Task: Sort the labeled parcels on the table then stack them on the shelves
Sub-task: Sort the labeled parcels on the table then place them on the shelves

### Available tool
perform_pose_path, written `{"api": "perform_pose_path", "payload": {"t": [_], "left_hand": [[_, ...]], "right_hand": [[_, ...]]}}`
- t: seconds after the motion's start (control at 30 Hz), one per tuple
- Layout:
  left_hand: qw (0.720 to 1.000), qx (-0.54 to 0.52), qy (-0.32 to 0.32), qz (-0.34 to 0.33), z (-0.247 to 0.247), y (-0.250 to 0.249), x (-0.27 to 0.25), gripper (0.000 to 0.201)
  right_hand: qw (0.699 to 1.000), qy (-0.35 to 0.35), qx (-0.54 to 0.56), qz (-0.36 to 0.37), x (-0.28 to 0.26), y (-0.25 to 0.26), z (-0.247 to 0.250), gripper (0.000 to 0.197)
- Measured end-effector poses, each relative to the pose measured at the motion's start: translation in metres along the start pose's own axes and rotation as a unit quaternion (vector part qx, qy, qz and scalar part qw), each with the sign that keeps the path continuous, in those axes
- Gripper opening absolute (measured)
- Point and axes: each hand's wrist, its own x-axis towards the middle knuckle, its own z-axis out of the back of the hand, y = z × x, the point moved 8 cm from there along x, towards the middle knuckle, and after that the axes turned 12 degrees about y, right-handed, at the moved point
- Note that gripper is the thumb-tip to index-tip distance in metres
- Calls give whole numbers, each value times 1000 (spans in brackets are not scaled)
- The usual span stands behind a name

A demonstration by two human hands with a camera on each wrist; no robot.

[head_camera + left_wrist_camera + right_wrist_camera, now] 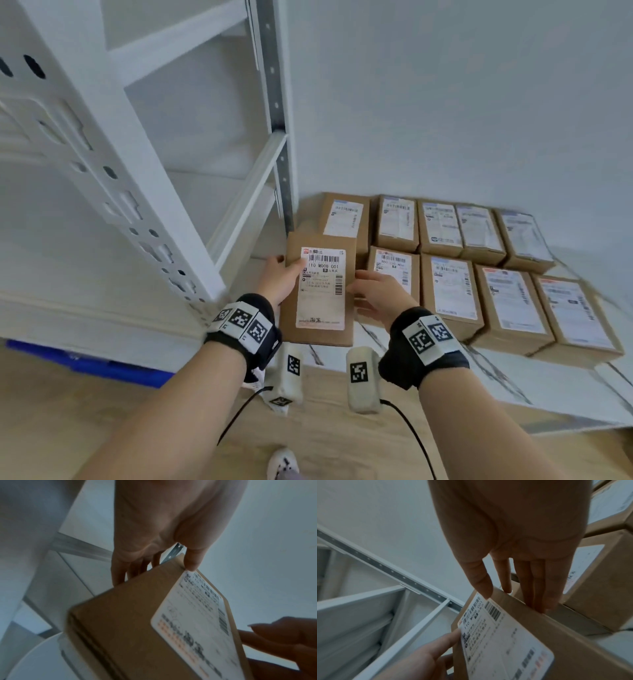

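A brown cardboard parcel [320, 291] with a white label reading 110 M008 001 is lifted off the table between both hands, label up. My left hand [282, 274] grips its left edge, thumb on the top face and fingers underneath [120, 572]. My right hand [373, 291] pinches the right edge, thumb on the label's corner and fingers down the side [537, 595]. Up close, the parcel [128, 628] [539, 635] is tilted towards the white shelf unit [219, 192].
Several more labeled parcels [448, 287] lie in two rows on the white marble-patterned table [513, 383], against the wall at the right. The shelf unit's perforated post [113, 171] stands close on the left. A blue bin [85, 363] sits on the wooden floor beneath.
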Motion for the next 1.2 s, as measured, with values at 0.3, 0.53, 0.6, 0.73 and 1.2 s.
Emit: {"api": "perform_pose_path", "payload": {"t": [0.3, 0.53, 0.6, 0.73, 1.2], "left_hand": [[990, 93, 88, 67, -24, -1, 25, 36], [981, 119, 141, 59, -32, -7, 50, 51], [978, 145, 146, 40, -32, -1, 72, 58], [977, 180, 118, 8, -30, -8, 84, 63], [967, 216, 106, -85, -41, -48, 47, 61]], "right_hand": [[995, -22, -37, -88, 36, -13, 23, 9], [991, -68, -84, -79, 47, 4, 32, 6], [986, -89, -121, -67, 48, 13, 37, 26], [973, -121, -188, -52, 45, 28, 42, 29], [895, -210, -393, 10, 5, 58, 43, 43]]}}
